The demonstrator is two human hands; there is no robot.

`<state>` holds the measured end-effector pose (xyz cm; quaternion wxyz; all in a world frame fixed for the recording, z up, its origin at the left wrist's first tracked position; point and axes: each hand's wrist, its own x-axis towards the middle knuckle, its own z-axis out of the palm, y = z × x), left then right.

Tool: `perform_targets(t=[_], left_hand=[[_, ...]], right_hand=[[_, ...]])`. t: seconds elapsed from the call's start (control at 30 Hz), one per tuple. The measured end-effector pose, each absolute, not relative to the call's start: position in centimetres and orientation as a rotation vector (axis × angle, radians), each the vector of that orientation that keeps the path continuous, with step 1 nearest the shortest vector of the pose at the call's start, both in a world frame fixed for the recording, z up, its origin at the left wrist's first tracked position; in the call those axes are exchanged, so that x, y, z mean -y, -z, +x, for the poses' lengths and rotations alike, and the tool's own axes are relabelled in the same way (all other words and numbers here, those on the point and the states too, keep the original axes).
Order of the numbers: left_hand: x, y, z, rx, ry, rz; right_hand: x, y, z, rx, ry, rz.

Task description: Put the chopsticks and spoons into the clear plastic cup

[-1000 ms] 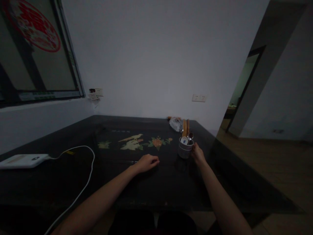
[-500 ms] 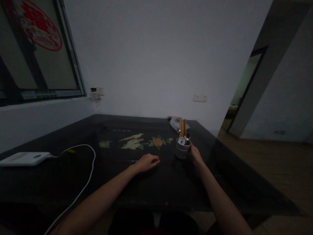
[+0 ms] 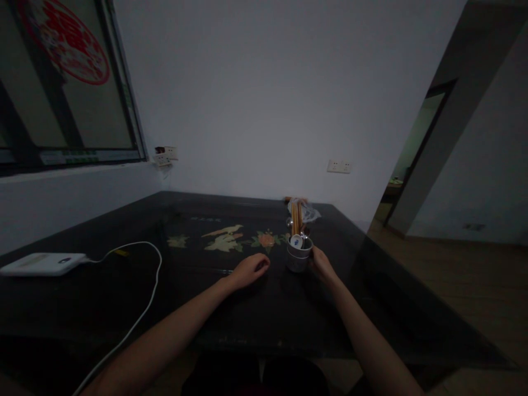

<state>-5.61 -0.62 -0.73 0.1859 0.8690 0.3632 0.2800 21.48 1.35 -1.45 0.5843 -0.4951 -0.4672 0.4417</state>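
A grey mug (image 3: 298, 259) stands upright on the dark table, or just above it; I cannot tell which. Wooden chopsticks (image 3: 296, 219), a white spoon (image 3: 296, 242) with a blue mark and shiny metal spoons (image 3: 306, 236) stick out of it. At the mug's right side, my right hand (image 3: 322, 265) is closed, apparently round a handle that the fingers hide. My left hand (image 3: 249, 269) rests on the table to the left of the mug, apart from it. Its fingers are curled in, and nothing shows in them.
The black table (image 3: 231, 324) bears a painted bird and flowers. A clear plastic bag (image 3: 309, 212) lies at its back edge. On the left, a white power bank (image 3: 43, 264) has a white cable (image 3: 154, 286) curving toward me. The wall (image 3: 247, 99) rises behind.
My right hand has moved the mug slightly left, nearer my left hand. The chopsticks now lean more to the left. The left hand has stayed almost still.
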Motion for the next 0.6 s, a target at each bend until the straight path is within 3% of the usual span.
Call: perform_targets(t=[0.27, 0.6], left_hand=[[0.0, 1.6, -5.4, -1.025, -0.997, 2.213], [-1.2, 1.8, -5.0, -0.891, -1.232, 1.73]], right_hand=[[0.0, 0.5, 19.3, 1.183, -1.081, -1.146], [-0.4, 1.5, 16.7, 1.362, -1.279, -0.831]])
